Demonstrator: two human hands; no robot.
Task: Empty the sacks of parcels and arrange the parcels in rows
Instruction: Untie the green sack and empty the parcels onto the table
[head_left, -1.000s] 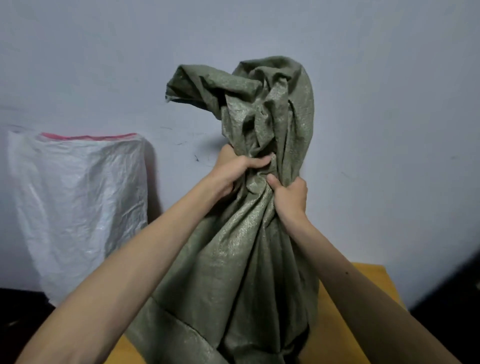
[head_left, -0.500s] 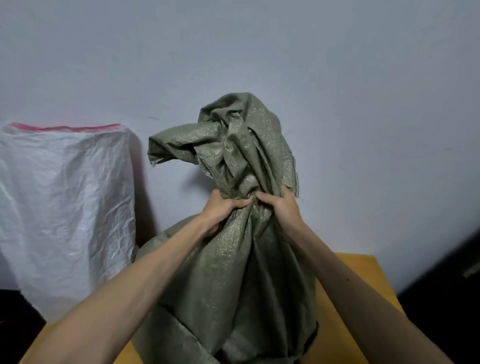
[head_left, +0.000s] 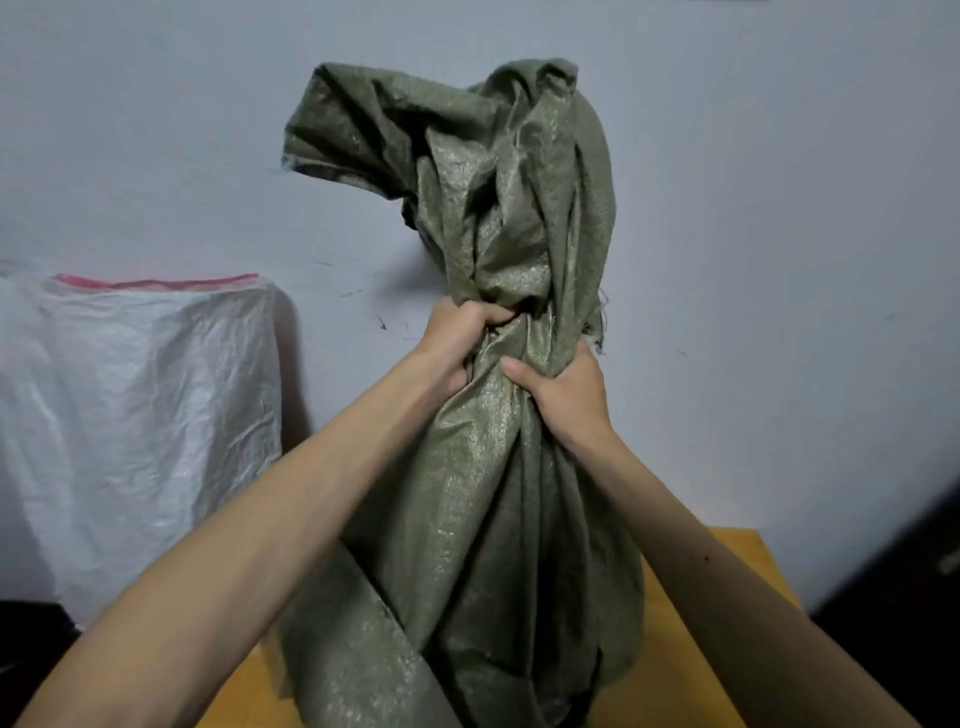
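A large olive-green woven sack (head_left: 498, 519) stands upright on the yellow wooden table (head_left: 727, 649). Its neck is bunched and twisted, and the loose top flops over to the left above my hands. My left hand (head_left: 457, 338) grips the gathered neck from the left. My right hand (head_left: 561, 389) grips it from the right, slightly lower, thumb on the front. The lower part of the sack bulges; no parcels are visible.
A white woven sack (head_left: 135, 415) with a red strip along its top stands to the left against the pale wall (head_left: 779, 208). The table's right edge borders a dark area at far right.
The sack's neck and both hands dropped and then rose again, with my grip unchanged. The loose top has flopped further left and spread out.
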